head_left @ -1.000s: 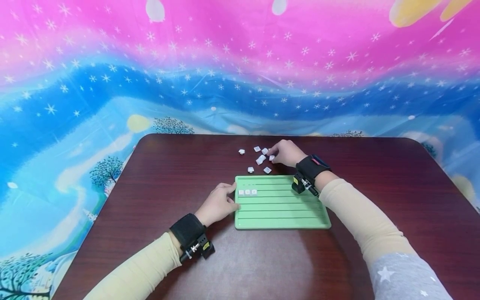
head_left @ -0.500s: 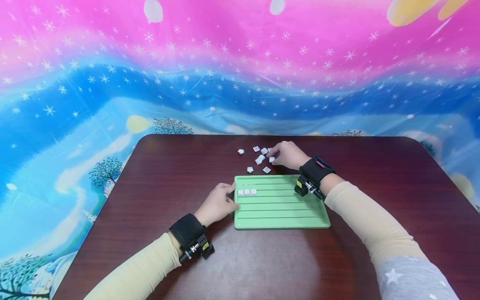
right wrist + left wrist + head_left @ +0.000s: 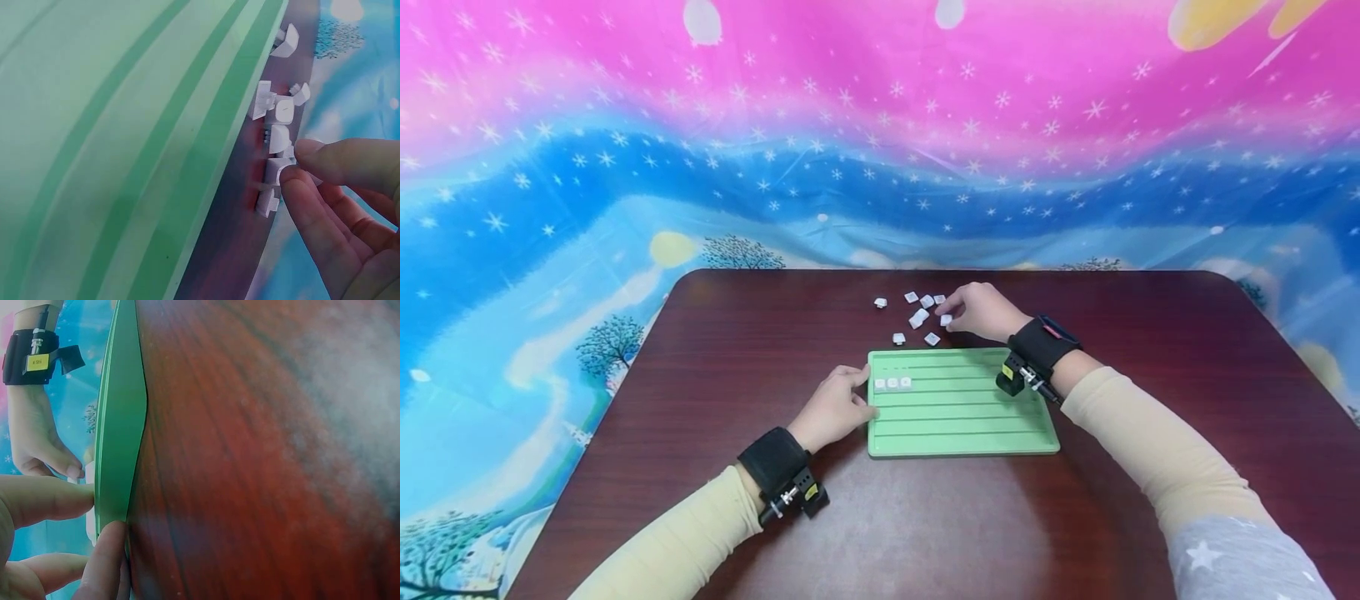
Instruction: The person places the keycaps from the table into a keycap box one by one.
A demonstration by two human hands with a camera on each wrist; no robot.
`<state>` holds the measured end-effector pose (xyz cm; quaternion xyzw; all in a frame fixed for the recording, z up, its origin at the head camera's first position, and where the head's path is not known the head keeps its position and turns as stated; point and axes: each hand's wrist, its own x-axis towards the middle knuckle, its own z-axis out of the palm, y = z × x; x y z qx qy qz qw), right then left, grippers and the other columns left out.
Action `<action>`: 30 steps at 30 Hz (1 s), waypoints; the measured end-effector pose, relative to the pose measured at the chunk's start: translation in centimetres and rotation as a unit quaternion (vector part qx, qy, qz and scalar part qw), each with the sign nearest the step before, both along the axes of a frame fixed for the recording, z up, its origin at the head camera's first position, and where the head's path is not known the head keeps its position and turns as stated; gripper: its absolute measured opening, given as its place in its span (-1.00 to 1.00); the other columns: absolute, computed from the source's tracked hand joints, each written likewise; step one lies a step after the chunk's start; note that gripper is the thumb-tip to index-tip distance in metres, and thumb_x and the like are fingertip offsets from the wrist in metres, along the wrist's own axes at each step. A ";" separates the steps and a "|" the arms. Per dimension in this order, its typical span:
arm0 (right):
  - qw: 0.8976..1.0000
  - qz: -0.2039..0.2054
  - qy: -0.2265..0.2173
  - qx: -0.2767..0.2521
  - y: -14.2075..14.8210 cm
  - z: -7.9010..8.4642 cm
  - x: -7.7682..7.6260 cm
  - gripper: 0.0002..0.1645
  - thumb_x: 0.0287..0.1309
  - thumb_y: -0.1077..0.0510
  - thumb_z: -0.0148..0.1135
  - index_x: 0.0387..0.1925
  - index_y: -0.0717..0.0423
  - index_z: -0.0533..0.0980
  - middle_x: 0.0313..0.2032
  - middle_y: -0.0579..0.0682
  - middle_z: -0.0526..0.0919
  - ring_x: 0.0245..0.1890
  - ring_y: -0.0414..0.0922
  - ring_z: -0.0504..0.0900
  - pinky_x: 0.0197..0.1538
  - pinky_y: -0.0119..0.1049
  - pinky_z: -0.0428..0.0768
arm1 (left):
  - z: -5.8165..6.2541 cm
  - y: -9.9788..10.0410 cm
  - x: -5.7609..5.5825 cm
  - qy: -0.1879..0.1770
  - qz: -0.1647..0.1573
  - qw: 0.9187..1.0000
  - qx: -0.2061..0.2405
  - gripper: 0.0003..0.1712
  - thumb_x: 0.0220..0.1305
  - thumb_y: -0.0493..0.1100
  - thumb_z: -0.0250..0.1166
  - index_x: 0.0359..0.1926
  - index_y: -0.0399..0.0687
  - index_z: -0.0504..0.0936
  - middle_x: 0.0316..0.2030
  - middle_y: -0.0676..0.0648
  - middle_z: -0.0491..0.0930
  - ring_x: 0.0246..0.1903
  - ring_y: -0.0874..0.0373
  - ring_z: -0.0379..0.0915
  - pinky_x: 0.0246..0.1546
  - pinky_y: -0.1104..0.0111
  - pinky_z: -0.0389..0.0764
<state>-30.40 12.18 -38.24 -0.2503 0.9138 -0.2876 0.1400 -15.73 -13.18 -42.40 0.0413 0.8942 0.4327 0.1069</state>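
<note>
In the head view my left hand (image 3: 833,407) grips the left edge of a green ridged tray (image 3: 970,446), a finger over the rim and another against the outer wall (image 3: 122,425). Three white keycaps (image 3: 892,384) sit in a row at the tray's left. Beyond its far edge, my right hand (image 3: 988,313) pinches a white keycap (image 3: 946,320) between thumb and fingers; its underside is hidden. Several loose keycaps (image 3: 919,317) lie beside those fingers, some tipped over. The right wrist view shows the fingertips overlapping a keycap (image 3: 276,170) in that line.
Under everything is a dark red-brown table (image 3: 775,333) with rounded far corners. A pink and blue snowflake-patterned cloth (image 3: 880,167) hangs behind it. Black straps with small cameras (image 3: 775,462) are on both wrists.
My right hand has shifted slightly right and towards me with the keycap, away from another keycap that now shows more. The left hand stays on the tray edge.
</note>
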 end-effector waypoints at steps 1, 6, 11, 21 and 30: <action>1.000 0.000 -0.002 -0.001 0.1 0.0 0.1 -0.66 0.26 0.35 0.37 0.07 0.29 0.69 0.08 0.21 0.66 -0.08 0.05 0.66 -0.02 -0.08 0.64 | -0.1 0.0 0.0 -0.001 0.000 1.000 0.001 -0.16 0.20 -0.36 0.45 0.45 -0.41 0.30 0.30 -0.32 0.37 -0.37 0.22 0.49 -0.34 0.38 0.56; 1.000 0.003 -0.002 -0.002 0.8 0.0 0.4 -0.65 0.25 0.36 0.36 0.08 0.30 0.68 0.10 0.23 0.64 -0.07 0.06 0.67 -0.01 -0.06 0.64 | -0.2 0.1 0.0 -0.005 -0.002 1.000 0.003 -0.16 0.22 -0.35 0.44 0.47 -0.38 0.29 0.31 -0.31 0.36 -0.37 0.20 0.48 -0.33 0.37 0.55; 1.000 0.007 0.006 0.000 1.2 -0.1 0.7 -0.67 0.24 0.37 0.37 0.05 0.31 0.69 0.07 0.24 0.65 -0.10 0.06 0.68 -0.03 -0.07 0.64 | 0.0 0.1 -0.1 -0.004 -0.007 1.000 0.003 -0.17 0.22 -0.35 0.44 0.46 -0.40 0.30 0.31 -0.32 0.36 -0.41 0.20 0.47 -0.34 0.38 0.53; 1.000 0.028 0.007 -0.007 1.0 -0.3 1.8 -0.67 0.22 0.38 0.38 0.03 0.30 0.70 0.04 0.21 0.66 -0.16 -0.01 0.69 -0.11 -0.15 0.66 | 0.0 -0.1 -0.1 0.003 -0.007 1.000 0.002 -0.15 0.17 -0.38 0.46 0.44 -0.44 0.31 0.31 -0.36 0.35 -0.41 0.24 0.50 -0.34 0.41 0.56; 0.999 0.039 -0.002 -0.007 1.1 -0.5 2.6 -0.68 0.21 0.37 0.39 0.01 0.28 0.71 0.02 0.17 0.67 -0.18 -0.04 0.70 -0.10 -0.17 0.66 | -0.2 -0.1 -0.2 0.002 -0.004 1.000 0.004 -0.15 0.17 -0.39 0.45 0.45 -0.43 0.30 0.30 -0.34 0.36 -0.40 0.24 0.50 -0.34 0.41 0.55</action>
